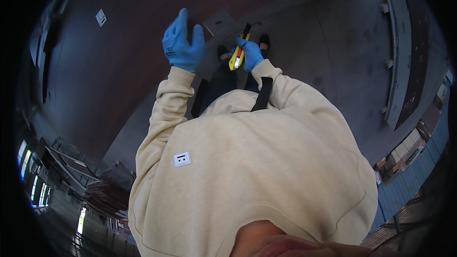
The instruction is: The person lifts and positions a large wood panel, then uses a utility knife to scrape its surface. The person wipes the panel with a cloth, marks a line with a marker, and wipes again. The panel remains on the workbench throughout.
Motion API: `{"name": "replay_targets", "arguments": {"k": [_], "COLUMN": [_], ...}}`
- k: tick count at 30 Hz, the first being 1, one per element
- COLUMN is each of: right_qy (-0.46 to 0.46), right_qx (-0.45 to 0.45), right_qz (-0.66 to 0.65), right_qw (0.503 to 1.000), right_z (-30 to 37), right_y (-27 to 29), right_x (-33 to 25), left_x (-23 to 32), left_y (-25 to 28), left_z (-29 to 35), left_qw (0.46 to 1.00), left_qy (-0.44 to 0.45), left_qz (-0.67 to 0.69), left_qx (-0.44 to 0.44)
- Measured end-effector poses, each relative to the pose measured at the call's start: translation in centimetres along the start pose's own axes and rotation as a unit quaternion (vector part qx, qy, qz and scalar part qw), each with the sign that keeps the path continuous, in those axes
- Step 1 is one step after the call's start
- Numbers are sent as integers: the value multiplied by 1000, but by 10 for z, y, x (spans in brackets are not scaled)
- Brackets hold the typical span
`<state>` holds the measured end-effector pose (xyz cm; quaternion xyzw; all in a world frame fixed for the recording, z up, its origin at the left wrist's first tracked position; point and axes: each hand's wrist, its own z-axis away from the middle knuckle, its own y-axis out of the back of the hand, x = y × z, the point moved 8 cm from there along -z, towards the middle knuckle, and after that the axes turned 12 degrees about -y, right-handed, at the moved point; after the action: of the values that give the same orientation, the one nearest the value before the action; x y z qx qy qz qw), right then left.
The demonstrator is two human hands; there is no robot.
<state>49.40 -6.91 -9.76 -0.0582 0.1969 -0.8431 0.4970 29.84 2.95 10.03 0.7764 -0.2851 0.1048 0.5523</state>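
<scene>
My left hand (182, 43) wears a blue glove and rests flat, fingers apart, against a large dark brown panel (119, 43) that stands in front of me. My right hand (248, 53), also in a blue glove, grips a yellow utility knife (238, 54) with a black tip pointing up toward the panel's lower edge. A small grey plate (219, 21) is fixed on the panel just right of my left hand. My cream sweatshirt fills the lower middle of the view, and my dark shoes (263, 40) show beyond the knife.
Grey concrete floor (323, 33) spreads to the right. A long grey and brown panel (404, 57) lies on the floor at the far right. Stacked boards (107, 195) and shelving stand at the lower left. A white label (101, 17) sticks on the big panel.
</scene>
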Motion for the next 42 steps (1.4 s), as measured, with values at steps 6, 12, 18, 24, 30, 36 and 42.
{"name": "replay_targets", "arguments": {"k": [6,12,18,24,30,36,42], "right_qy": [-69,-101,-161,-99,90,671,702], "right_qx": [-153,-226,-183,-7,63,186,174], "right_qz": [-120,-217,-238,-203,-88,388,538], "right_qw": [979,944,940,974,990,604,432], "right_z": [-18,-20,5,5,26,101,120], "right_y": [-62,-85,-102,-98,-60,-42,-69], "right_x": [32,51,37,25,5,-91,-117], "left_x": [-45,-50,-51,-48,-47,-46,-49], "left_y": [-32,-46,-46,-47,-41,-36,-41], "left_z": [7,13,12,12,8,12,9], "left_qw": [983,979,973,975,979,981,981], "left_qy": [-43,-22,-4,-9,-34,-31,-33], "left_qz": [-162,-160,-174,-171,-165,-162,-163], "left_qx": [-69,-126,-149,-141,-114,-99,-96]}}
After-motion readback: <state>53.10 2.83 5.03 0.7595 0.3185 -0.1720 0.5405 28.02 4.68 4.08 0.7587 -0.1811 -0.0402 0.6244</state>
